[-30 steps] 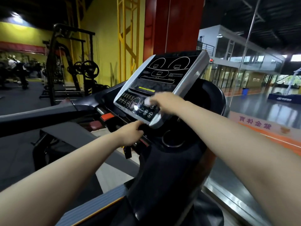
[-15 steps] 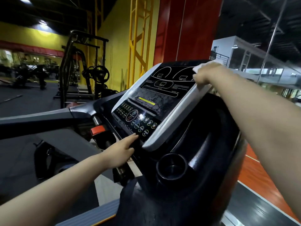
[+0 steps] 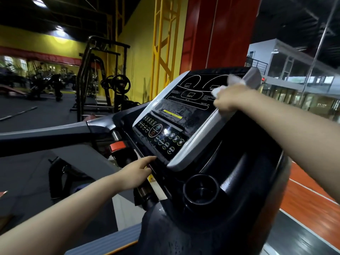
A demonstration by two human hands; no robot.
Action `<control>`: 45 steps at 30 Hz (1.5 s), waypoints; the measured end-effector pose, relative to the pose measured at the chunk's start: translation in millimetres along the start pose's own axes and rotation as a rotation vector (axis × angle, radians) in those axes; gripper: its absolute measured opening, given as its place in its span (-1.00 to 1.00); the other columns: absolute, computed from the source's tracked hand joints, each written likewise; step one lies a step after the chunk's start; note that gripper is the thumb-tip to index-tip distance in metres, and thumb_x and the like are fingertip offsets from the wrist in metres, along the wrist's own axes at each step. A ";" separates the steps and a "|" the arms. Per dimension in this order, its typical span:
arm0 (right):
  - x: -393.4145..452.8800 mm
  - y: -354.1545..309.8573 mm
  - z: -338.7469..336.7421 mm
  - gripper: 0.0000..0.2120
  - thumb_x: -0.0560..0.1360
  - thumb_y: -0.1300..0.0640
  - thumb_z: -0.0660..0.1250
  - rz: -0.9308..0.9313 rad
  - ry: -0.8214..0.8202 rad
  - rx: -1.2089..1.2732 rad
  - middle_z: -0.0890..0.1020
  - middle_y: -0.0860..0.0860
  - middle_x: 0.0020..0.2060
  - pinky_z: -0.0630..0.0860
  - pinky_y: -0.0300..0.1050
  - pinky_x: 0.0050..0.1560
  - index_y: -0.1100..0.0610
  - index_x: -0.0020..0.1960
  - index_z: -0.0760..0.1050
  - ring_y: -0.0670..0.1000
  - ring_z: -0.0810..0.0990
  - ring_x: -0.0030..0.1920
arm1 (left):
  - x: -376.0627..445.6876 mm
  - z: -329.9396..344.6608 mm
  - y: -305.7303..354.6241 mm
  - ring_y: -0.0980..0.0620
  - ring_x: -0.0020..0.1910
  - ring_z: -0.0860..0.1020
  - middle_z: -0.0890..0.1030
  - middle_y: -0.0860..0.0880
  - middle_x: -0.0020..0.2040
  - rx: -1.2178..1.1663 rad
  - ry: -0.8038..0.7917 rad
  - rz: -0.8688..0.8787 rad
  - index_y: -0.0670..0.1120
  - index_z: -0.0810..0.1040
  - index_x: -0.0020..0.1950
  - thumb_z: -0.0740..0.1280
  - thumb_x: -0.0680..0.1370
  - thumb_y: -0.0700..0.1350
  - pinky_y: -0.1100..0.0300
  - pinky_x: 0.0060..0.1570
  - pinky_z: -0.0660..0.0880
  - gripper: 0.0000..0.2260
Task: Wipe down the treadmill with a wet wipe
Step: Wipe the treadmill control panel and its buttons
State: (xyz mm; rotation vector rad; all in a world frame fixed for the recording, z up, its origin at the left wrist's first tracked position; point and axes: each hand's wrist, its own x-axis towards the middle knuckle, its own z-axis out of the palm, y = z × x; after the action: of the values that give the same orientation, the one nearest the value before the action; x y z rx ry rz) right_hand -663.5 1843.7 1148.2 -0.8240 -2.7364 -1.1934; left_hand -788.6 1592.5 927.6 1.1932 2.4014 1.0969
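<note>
gym treadmill console (image 3: 187,109): right hand (image 3: 232,99) grips wipe (image 3: 219,90).

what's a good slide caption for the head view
Right hand presses a wet wipe on the treadmill console while left hand fingers touch its lower edge.

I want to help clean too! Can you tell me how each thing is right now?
wet wipe: bunched up, pressed on the console's upper right
right hand: grips the wipe
left hand: fingers straight, touching the console's lower edge
console: screen dark, surface streaked wet
cup holder: nothing in it
</note>
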 end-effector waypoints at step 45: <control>125.9 -7.5 8.1 -0.61 0.63 -0.07 0.03 -0.113 0.091 0.082 0.42 0.13 0.36 0.37 0.07 0.30 0.06 0.37 0.33 0.18 0.42 0.33 | 24.6 16.4 -20.8 -0.01 0.58 0.10 -0.12 0.19 0.62 0.233 0.054 0.150 0.13 -0.09 0.63 0.20 0.60 -0.11 0.13 0.49 0.14 -0.31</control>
State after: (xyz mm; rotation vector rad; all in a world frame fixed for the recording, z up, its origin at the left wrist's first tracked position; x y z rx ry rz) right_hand -773.7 1902.1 1168.3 -0.5991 -2.7686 -1.0991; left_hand -808.1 1611.9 904.0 1.4560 2.5735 0.9182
